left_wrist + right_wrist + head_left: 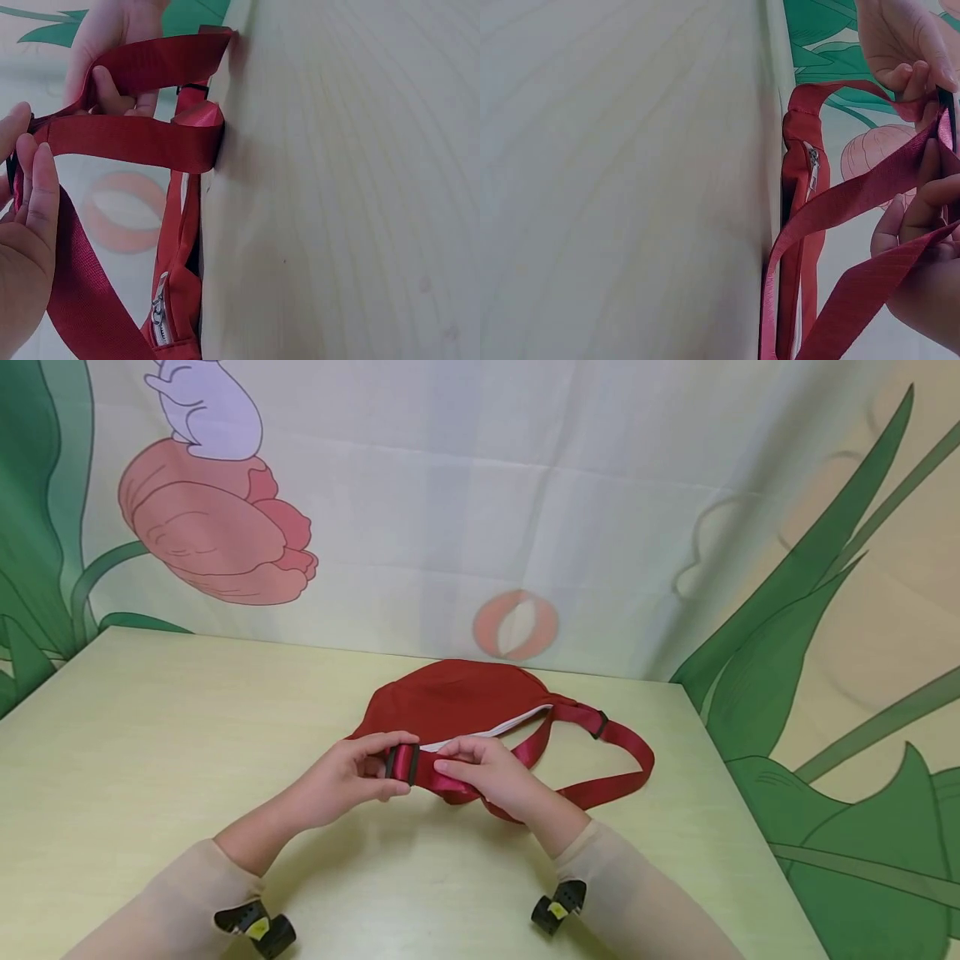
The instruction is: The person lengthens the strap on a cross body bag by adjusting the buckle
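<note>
A red waist bag (457,697) lies on the table with a white zipper along its near side. Its dark red strap (611,783) loops out to the right. In front of the bag, my left hand (337,781) pinches a black slide buckle (402,764) threaded with the strap. Close beside it, my right hand (498,772) pinches the strap just right of the buckle. The left wrist view shows strap bands (135,142) hanging between the hands and a silver zipper pull (160,300) on the bag. In the right wrist view, the buckle is partly hidden by fingers.
The pale wooden table (187,718) extends around the bag. A printed cloth (420,510) with flowers and leaves hangs behind it. A second black slider (600,724) sits on the strap at the bag's right end.
</note>
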A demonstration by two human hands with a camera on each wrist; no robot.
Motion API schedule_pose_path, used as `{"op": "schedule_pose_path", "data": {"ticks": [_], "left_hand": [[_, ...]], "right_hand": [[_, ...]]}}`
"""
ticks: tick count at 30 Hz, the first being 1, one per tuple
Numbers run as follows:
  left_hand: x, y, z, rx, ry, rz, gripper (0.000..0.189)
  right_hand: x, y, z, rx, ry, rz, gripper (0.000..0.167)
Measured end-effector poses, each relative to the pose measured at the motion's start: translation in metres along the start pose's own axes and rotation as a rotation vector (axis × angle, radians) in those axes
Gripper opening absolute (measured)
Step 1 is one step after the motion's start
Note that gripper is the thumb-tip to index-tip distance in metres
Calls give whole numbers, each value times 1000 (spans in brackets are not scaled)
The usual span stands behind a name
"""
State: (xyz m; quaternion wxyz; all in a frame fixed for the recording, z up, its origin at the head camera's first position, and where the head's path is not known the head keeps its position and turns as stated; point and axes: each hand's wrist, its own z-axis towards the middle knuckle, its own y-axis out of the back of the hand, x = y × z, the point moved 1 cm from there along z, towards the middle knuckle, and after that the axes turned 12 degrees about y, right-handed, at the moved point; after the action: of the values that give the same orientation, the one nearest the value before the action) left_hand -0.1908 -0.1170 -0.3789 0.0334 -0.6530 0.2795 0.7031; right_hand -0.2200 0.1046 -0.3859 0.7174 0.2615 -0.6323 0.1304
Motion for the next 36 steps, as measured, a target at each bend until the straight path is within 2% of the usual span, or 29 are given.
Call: {"op": "schedule_pose_path", "data": {"ticks": [10, 15, 21, 25, 28, 33, 36], "left_hand": [[-1, -8, 4, 47, 8, -51, 55], [-3, -12, 5, 57, 18, -116, 57], [-6, -11, 6, 48, 57, -195, 49], [-6, -9, 6, 40, 88, -213, 50], [-5, -9, 7, 58, 104, -239, 51], [-3, -11, 9, 116, 89, -289, 49], [-2, -11, 9, 111, 111, -292, 48]], "right_hand": [[1, -8, 1, 14, -3, 76, 26], [2, -8, 2, 15, -11, 89, 27], [-1, -3, 0, 45, -21, 55, 30], [-2, -1, -1, 46, -31, 36, 30], [-1, 0, -1, 49, -38, 34, 30], [2, -1, 0, 66, -17, 34, 31], [2, 1, 0, 64, -13, 11, 32]]}}
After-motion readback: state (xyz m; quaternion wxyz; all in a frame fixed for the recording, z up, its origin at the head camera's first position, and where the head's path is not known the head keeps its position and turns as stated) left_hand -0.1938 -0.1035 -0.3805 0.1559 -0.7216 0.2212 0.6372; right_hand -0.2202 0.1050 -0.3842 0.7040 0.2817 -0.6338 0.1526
